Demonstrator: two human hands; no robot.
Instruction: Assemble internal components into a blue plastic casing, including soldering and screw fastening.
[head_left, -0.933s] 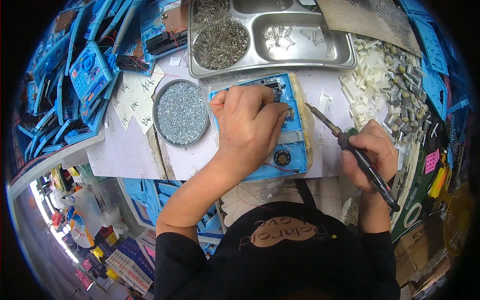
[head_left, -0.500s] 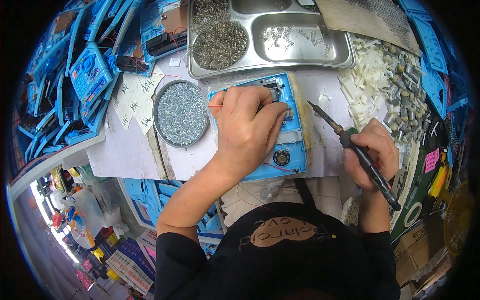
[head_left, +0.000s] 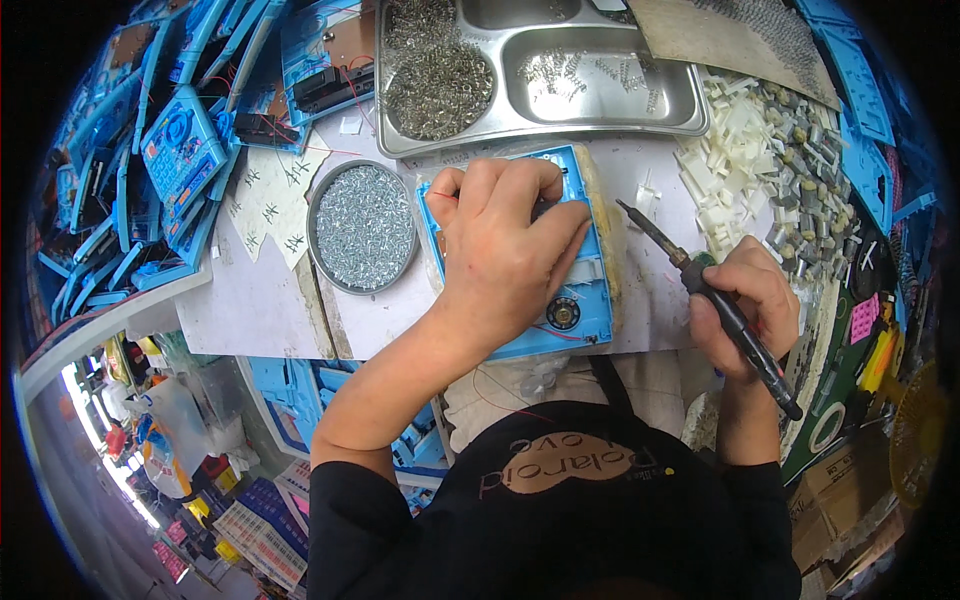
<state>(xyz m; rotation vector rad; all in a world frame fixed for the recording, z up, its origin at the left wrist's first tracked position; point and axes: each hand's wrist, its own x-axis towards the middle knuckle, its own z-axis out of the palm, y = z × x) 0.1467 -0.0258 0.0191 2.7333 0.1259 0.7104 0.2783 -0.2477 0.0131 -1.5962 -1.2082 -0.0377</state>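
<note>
A blue plastic housing (head_left: 602, 318) lies on the worktable in front of me, with a small round speaker (head_left: 563, 313) near its front edge. Over it is my left hand (head_left: 500, 255), fingers bent and thumb pressed inward. What they pinch is hidden behind the hand; a thin red wire (head_left: 443, 194) shows by the little finger. In my right hand (head_left: 750, 305) is a black soldering iron (head_left: 722, 302), held like a pen. Its tip points up and left, just right of the housing and apart from it.
A round dish of small screws (head_left: 362, 228) stands left of the housing. Behind is a metal tray (head_left: 545, 128) with springs. White plastic parts (head_left: 735, 150) and small motors (head_left: 805, 185) are heaped at right. Stacked blue housings (head_left: 185, 150) crowd the left.
My left hand has shifted slightly, its knuckles rising and the thumb moving right over the housing. The red wire by the little finger now sits farther up. The soldering iron has hardly moved.
</note>
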